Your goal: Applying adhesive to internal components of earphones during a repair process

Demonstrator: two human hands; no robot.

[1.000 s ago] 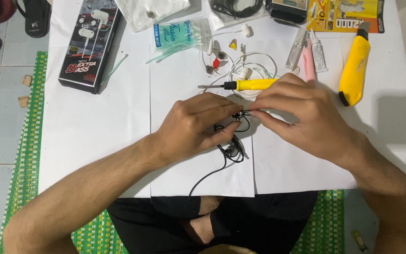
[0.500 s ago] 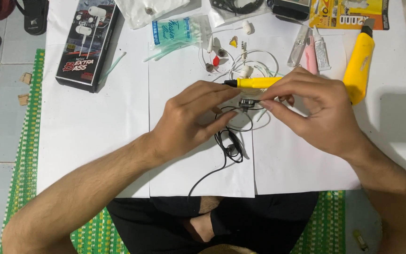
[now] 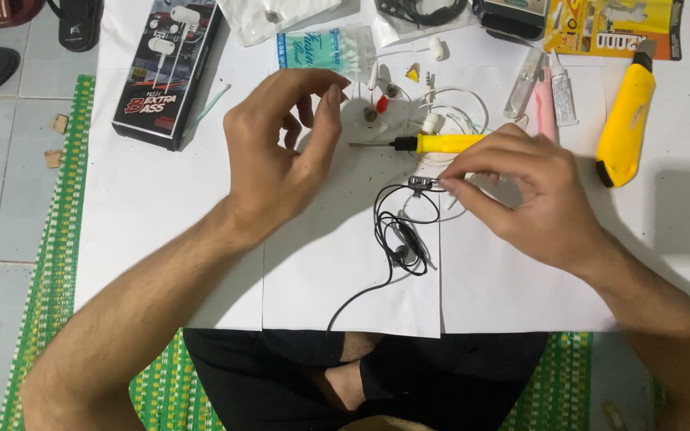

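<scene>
— Two hands over white paper (image 3: 201,207), head view. Where's the work?
— Black cable (image 3: 393,231), coiled at centre, tail trailing toward the near edge. Its small inline piece (image 3: 419,184) lies long axis left-right.
— Right hand (image 3: 533,199)?
— Thumb and forefinger pinched narrow on that piece, palm down, wrist from the right.
— Left hand (image 3: 281,152)?
— Lifted, fingers loosely curled, holding nothing. Yellow screwdriver (image 3: 433,144) just beyond, tip pointing left.

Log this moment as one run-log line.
left hand: raised, empty | right hand: pinching small black part of black earphone cable | yellow screwdriver: on paper
</scene>
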